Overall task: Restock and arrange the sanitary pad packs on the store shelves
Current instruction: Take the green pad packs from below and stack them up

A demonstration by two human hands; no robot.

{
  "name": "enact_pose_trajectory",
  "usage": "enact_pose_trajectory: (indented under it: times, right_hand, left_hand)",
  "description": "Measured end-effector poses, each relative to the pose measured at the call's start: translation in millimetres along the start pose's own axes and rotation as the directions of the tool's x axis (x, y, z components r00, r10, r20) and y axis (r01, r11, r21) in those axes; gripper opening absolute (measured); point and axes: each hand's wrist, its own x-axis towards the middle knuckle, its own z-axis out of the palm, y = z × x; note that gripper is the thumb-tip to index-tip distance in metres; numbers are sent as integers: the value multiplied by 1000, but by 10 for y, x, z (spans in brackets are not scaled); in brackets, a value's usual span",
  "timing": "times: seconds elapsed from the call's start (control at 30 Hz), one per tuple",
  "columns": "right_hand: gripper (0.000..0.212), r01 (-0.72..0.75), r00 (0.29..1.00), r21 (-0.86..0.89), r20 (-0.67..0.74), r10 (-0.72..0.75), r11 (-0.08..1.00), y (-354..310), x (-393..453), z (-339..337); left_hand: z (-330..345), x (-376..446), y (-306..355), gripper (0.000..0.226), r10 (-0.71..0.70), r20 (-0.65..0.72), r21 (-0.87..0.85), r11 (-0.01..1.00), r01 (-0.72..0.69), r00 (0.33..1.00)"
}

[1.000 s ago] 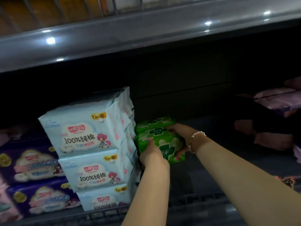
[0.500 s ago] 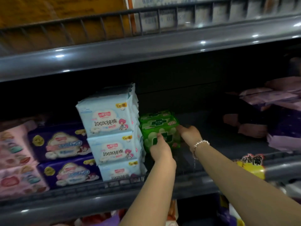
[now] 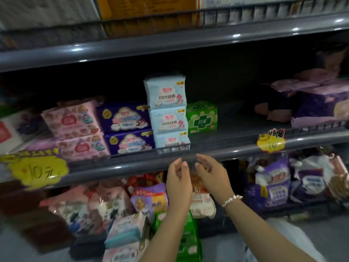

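Observation:
A green pad pack (image 3: 201, 117) stands on the middle shelf (image 3: 217, 152), right beside a stack of three light-blue packs (image 3: 167, 112). Left of that stack lie two dark-purple packs (image 3: 127, 127) and pink packs (image 3: 73, 129). My left hand (image 3: 178, 180) and my right hand (image 3: 210, 173) hover side by side in front of the shelf's front edge, below the green pack. Both hands hold nothing, with fingers loosely curled and apart. A bead bracelet (image 3: 232, 200) circles my right wrist.
Purple packs (image 3: 319, 104) pile up at the right of the middle shelf, with a dark gap between them and the green pack. Yellow price tags (image 3: 36, 171) (image 3: 271, 142) hang on the shelf edge. The lower shelf holds mixed packs (image 3: 149, 199), and green packs (image 3: 188, 239) sit below my arms.
Both hands have let go of the green pack and drawn back out of the shelf toward me. The view has pulled back and dropped, showing the lower shelf.

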Motion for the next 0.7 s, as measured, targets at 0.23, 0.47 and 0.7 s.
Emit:
enact_pose_trajectory:
  times: [0.23,0.47,0.7]
  right_hand:
    - [33,-56,994,-203,79,74,978,643,-833,411]
    - [39,-178,937,-345,226,265,922,1457,-1298,704]
    - [47,-344,880,-278,237,411,897,1919,-1396,930]
  left_hand:
    - [-531,-595,-915,34,-102,19,147,984,99,995]
    - [-679,-931,-1798,34,-263,-8,272,928,256,965]
    - [-605,-871,-2330,37,-382,-38,184,906,382,924]
